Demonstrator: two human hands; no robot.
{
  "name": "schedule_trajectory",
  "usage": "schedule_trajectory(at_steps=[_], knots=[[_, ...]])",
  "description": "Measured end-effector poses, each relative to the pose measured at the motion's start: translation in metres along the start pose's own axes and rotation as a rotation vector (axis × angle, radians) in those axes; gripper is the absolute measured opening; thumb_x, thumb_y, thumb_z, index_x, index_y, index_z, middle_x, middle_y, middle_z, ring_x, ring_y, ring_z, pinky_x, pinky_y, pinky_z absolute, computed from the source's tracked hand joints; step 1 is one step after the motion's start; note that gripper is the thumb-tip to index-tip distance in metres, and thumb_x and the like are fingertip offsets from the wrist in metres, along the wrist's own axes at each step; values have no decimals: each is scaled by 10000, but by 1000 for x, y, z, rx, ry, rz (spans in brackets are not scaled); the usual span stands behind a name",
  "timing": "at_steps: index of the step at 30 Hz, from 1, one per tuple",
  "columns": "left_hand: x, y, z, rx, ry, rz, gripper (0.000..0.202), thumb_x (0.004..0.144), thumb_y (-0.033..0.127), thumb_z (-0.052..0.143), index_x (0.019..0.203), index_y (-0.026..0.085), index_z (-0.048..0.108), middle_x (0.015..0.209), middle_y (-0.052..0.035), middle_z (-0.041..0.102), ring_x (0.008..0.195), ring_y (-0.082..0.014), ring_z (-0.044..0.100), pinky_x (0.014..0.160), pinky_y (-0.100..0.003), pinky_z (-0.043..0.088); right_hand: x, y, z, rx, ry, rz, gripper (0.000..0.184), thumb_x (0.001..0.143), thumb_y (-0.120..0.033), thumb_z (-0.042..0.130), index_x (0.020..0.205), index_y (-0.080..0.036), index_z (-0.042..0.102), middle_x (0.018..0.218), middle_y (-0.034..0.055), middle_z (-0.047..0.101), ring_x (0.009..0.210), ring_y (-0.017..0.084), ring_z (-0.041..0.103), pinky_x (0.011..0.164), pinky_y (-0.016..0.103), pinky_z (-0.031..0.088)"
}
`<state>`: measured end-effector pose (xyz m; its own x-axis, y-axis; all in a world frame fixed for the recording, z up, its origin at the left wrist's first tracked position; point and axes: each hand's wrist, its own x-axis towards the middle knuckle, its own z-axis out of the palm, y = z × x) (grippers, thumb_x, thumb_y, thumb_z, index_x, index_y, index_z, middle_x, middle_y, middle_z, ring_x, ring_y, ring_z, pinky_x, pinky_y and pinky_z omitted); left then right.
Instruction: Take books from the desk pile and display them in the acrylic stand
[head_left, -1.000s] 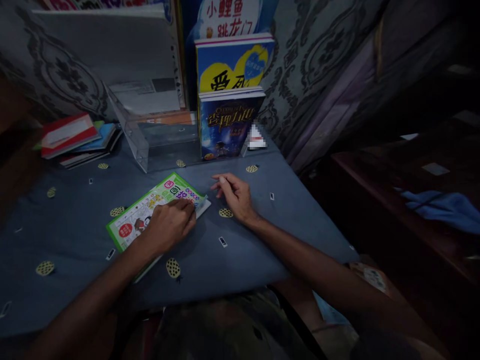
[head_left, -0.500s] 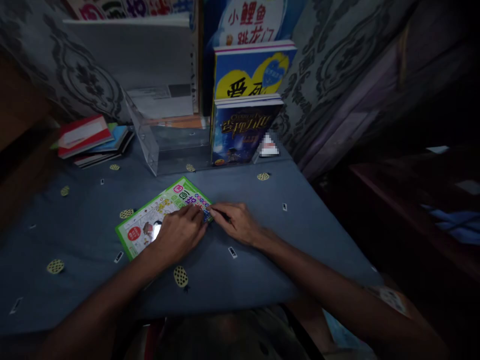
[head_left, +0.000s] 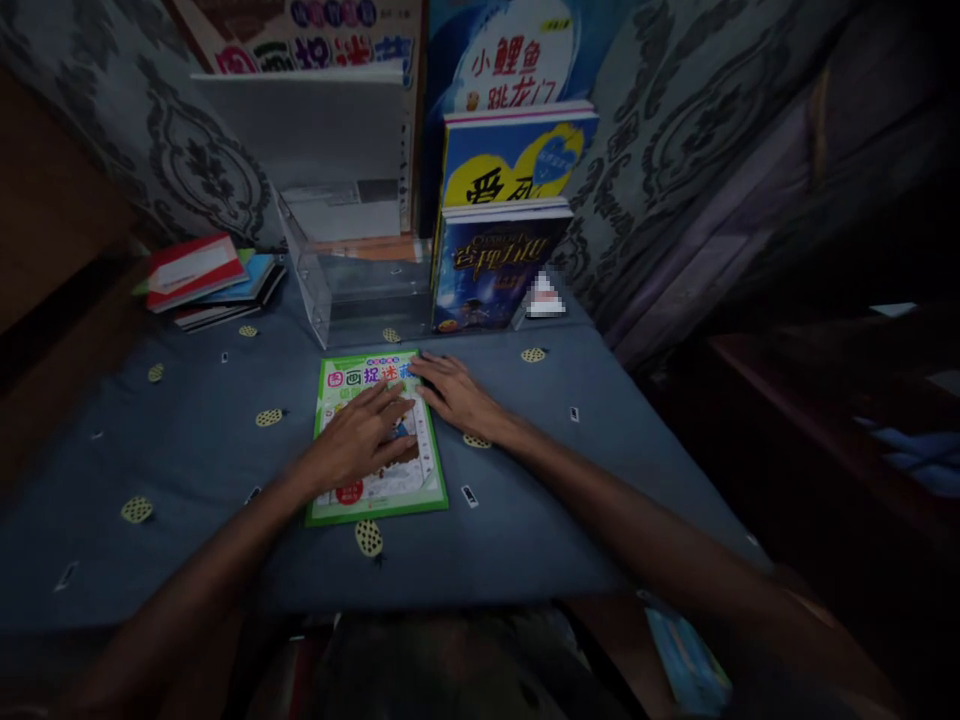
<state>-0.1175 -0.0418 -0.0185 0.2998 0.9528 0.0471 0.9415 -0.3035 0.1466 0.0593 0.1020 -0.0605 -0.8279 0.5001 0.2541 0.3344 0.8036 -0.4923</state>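
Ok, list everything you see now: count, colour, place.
tablecloth: one, bluish grey, pineapple prints, centre
green book: one, green and white, flat on tablecloth
clear stand: one, transparent, back of tablecloth
front book: one cover visible, dark blue, stand's right
heart book: one cover, blue and yellow, behind front book
tall book: one, blue, behind heart book
pale sheet: one, greyish white, left of heart book
book pile: several, red on top, left of stand
blurred item: one, white, right of stand
wall: one, patterned grey, back
cloth: one, blue, far right
left grip: one, spread on green book
right grip: one, touching its upper right
forearms: two, lower corners
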Motion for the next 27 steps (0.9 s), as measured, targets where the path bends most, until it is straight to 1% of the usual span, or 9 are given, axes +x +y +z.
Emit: schedule_trajectory(at_steps=[2, 5, 7, 9, 13, 17, 20, 23, 27], knots=[[-12, 4, -2, -32, -32, 50, 541, 999, 526, 502, 1436, 207, 516, 1598, -119, 414, 1502, -305, 339, 1195, -508, 351, 2, -2, 0, -18, -11, 14, 427, 1010, -259, 462, 1419, -184, 557, 1515, 133, 531, 1463, 277, 417, 1201, 591, 285], [-34, 17, -4, -40, -56, 149, 637, 954, 558, 573, 1475, 206, 471, 1595, -126, 417, 1506, -310, 329, 1204, -524, 337, 1, -2, 0, -35, -33, 21, 441, 1009, -255, 462, 1432, -159, 542, 1533, 131, 511, 1480, 271, 387, 1216, 563, 263], [-47, 24, -4, -24, -41, 185, 622, 960, 515, 587, 1479, 194, 464, 1578, -131, 443, 1488, -306, 364, 1194, -523, 358, 1, -1, 0, -39, -39, 22, 448, 1010, -254, 454, 1436, -143, 534, 1539, 131, 503, 1483, 267, 382, 1221, 549, 257], [-55, 30, -2, -1, -12, 196, 532, 980, 435, 582, 1446, 192, 500, 1551, -124, 482, 1459, -300, 414, 1177, -516, 390, 1, -1, 1, -40, -39, 18, 453, 1014, -268, 443, 1441, -142, 527, 1546, 127, 493, 1485, 266, 378, 1221, 548, 256], [-58, 36, -3, 29, 36, 228, 349, 1016, 306, 509, 1323, 174, 610, 1438, -120, 603, 1390, -281, 511, 1119, -475, 475, -2, -3, 0, -52, -48, 12, 467, 1009, -305, 463, 1450, -165, 522, 1570, 124, 459, 1495, 280, 359, 1215, 568, 253], [-55, 38, -7, 7, 82, 257, 325, 1035, 246, 434, 1256, 174, 660, 1267, -101, 717, 1284, -239, 614, 1046, -423, 546, -10, -8, -2, -48, -62, -1, 494, 1010, -363, 483, 1465, -172, 509, 1582, 134, 439, 1501, 297, 344, 1208, 584, 260], [-55, 40, -9, 15, 108, 251, 317, 1035, 249, 441, 1246, 166, 663, 1237, -100, 729, 1256, -242, 634, 1019, -420, 562, -17, -12, -2, -36, -71, -11, 494, 1005, -397, 506, 1465, -215, 512, 1593, 118, 427, 1506, 299, 333, 1205, 598, 264], [-56, 43, -7, 52, 142, 264, 304, 1030, 273, 470, 1210, 131, 670, 1195, -114, 738, 1257, -260, 630, 1012, -413, 563, -24, -17, -2, -34, -95, -10, 525, 995, -416, 532, 1468, -191, 506, 1607, 138, 398, 1518, 304, 304, 1216, 598, 243], [-60, 45, 0, 48, 162, 220, 319, 1034, 310, 472, 1244, 148, 650, 1283, -111, 700, 1298, -250, 596, 1046, -403, 540, -37, -30, -3, -43, -114, -24, 605, 979, -452, 558, 1504, -170, 455, 1619, 172, 361, 1527, 315, 279, 1224, 598, 225]])
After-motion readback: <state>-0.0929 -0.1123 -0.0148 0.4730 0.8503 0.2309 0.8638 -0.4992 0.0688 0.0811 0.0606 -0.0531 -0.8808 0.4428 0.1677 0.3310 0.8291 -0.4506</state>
